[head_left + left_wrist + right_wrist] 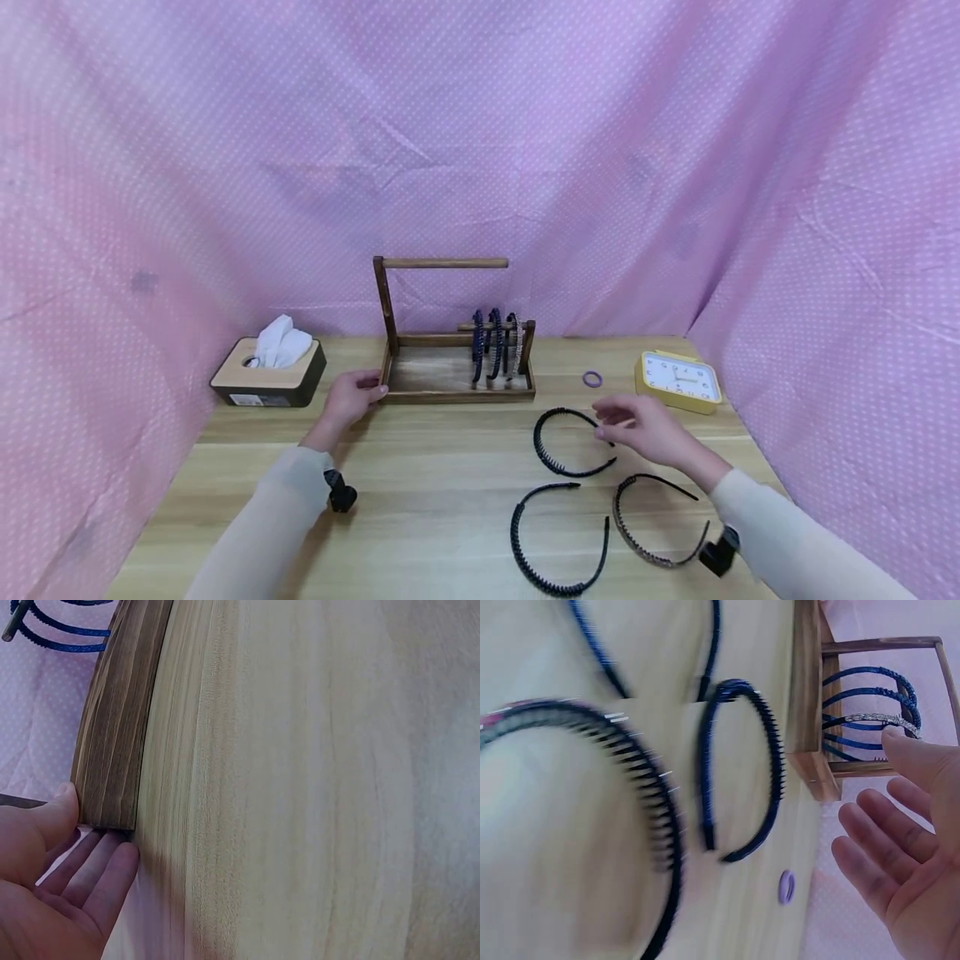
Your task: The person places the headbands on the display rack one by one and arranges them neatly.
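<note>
My left hand (351, 398) grips the front left corner of a dark wooden headband rack (457, 398); in the left wrist view the thumb (64, 806) lies against one side and the fingers curl by the end. Several headbands (495, 346) hang on the rack's lower bar, one with a sparkly band. The upper bar (446, 263) is bare. My right hand (641, 425) hovers over the tips of a black toothed headband (537, 442) on the table, holding nothing, its fingers loosely bent. Nearer me lie another black headband (516, 542) and a dark headband (624, 529).
A tissue box (303, 387) stands left of the rack. To the right are a purple hair tie (592, 379) and a yellow alarm clock (678, 379). Pink dotted cloth (465, 167) hangs behind and on both sides of the wooden table (420, 483).
</note>
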The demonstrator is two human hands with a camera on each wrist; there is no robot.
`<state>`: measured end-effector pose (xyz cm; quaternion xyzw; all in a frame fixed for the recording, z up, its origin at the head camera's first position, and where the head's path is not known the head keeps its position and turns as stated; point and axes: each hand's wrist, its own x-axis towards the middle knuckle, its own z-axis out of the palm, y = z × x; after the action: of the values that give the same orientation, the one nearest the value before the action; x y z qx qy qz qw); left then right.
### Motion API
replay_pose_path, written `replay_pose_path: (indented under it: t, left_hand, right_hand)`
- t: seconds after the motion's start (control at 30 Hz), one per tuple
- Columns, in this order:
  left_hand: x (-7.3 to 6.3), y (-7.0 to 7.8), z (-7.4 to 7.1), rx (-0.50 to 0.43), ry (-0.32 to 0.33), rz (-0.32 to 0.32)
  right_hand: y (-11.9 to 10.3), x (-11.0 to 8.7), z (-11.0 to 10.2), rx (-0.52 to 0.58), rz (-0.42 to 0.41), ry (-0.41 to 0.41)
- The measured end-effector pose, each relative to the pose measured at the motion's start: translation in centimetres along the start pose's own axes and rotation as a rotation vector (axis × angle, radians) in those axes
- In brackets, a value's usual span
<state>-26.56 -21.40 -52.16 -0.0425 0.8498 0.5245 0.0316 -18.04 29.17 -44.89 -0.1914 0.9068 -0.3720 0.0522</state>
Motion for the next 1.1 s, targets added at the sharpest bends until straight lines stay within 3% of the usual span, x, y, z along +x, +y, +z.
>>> replay_pose_path:
  t: [0.37, 0.57, 0.77, 1.1]
  left_hand:
    - [0.9, 1.0, -0.4, 0.035, -0.011, 0.003]
    - [1.2, 1.2, -0.5, 0.04, -0.005, 0.014]
    - [1.1, 1.0, -0.6, 0.023, -0.024, -0.006]
    - [0.6, 0.1, -0.3, -0.028, -0.052, -0.053]
  right_hand:
    - [1.2, -8.0, -0.6, -0.204, -0.061, 0.037]
    - [2.7, -11.5, 0.7, -0.18, -0.103, 0.052]
    - [4.0, -13.2, 2.2, -0.126, -0.147, 0.024]
    - [5.6, -14.3, 3.4, -0.061, -0.163, 0.02]
